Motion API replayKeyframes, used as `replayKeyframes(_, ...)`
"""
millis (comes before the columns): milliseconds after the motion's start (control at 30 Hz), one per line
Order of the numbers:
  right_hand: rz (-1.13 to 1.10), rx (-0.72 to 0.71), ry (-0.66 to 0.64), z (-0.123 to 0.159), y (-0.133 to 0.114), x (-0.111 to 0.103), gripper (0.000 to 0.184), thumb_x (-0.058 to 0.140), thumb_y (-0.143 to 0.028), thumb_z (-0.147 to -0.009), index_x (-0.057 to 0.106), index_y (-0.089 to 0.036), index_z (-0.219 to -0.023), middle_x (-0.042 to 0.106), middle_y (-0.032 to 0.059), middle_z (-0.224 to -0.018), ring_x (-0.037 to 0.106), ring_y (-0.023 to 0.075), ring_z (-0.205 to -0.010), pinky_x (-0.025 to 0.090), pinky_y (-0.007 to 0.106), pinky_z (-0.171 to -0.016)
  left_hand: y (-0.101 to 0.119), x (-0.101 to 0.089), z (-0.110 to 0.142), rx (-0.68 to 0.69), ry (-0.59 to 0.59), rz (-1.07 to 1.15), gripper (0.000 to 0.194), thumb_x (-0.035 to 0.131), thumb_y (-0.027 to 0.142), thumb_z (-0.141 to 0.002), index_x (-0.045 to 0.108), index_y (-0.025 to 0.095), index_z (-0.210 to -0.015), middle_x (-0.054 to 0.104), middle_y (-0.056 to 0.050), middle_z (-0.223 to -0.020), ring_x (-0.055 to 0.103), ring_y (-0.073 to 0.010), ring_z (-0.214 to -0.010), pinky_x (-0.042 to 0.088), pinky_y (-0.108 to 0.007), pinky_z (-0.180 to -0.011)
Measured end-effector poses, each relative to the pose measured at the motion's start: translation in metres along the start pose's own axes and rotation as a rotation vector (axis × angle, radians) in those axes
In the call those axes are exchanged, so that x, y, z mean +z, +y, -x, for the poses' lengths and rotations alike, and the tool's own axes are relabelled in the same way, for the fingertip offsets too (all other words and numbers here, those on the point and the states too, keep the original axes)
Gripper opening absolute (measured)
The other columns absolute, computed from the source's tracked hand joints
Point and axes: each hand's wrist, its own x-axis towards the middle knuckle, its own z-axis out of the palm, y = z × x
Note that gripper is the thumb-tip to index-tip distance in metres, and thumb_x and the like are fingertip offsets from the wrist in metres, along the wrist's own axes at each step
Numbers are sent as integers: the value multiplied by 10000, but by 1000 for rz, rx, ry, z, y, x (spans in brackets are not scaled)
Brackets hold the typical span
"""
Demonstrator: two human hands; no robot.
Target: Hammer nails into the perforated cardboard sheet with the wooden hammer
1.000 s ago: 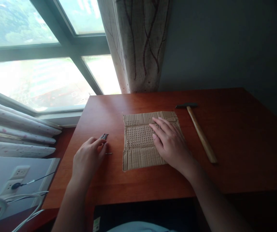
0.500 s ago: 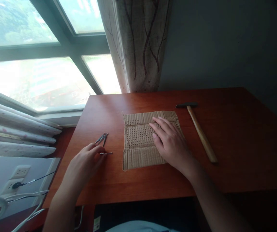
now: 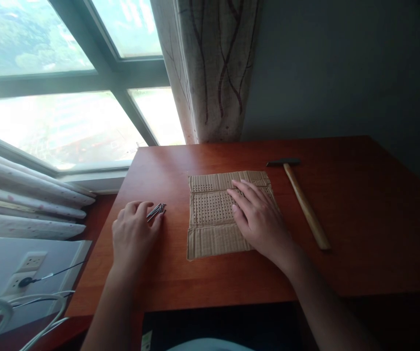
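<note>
My right hand (image 3: 259, 219) lies flat and open on a brown cardboard sheet (image 3: 210, 219) punched with rows of small holes, covering its right part. My left hand (image 3: 134, 234) rests on the red-brown table (image 3: 202, 282) to the left of the sheet. Its fingers are loosely stretched, and their tips touch a small bundle of metal nails (image 3: 156, 210). A hammer (image 3: 303, 202) with a wooden handle and a dark head lies to the right of the cardboard, untouched.
A patterned curtain (image 3: 213, 73) hangs behind the table's far edge beside a large window (image 3: 67, 97). Lower left are a wall socket (image 3: 27, 273) with a plugged cable and white cords. A dark wall stands behind the table on the right.
My left hand drew back to a single nail lying near the sheet, then moved forward to the nail bundle. That single nail no longer shows. The right hand has stayed put.
</note>
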Motion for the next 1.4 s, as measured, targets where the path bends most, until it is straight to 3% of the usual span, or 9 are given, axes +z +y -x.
replayKeyframes(200,11,0,-6,0,1,0,425,398,-231,-1003,628,-140,-1349,548,104,-1490,444,263,-1410,377,465,-1184,-10,4,-3,5,-103,143,364,479,429,-925,647,181,-1132,679,-103,-1144,671,-279,-967,467,-370,-800)
replayKeyframes(633,-1,-6,12,1,2,2,416,418,-224,-995,632,-162,-1346,556,105,-1482,455,267,-1405,394,477,-1173,-5,5,-4,41,-105,291,277,480,393,-924,676,221,-1019,700,-55,-1034,687,-221,-870,453,-311,-697)
replayKeyframes(1067,-22,-11,21,0,2,3,413,432,-220,-988,637,-138,-1338,563,124,-1471,460,277,-1397,395,477,-1169,3,20,-31,148,-34,295,243,478,340,-948,685,214,-971,690,-52,-987,672,-186,-791,440,-284,-683)
replayKeyframes(1400,-7,-11,11,0,1,3,423,418,-228,-998,636,-128,-1346,564,118,-1470,454,276,-1395,387,472,-1170,10,15,-42,131,-59,274,307,459,386,-950,701,210,-1019,708,-68,-1026,687,-202,-804,450,-300,-679)
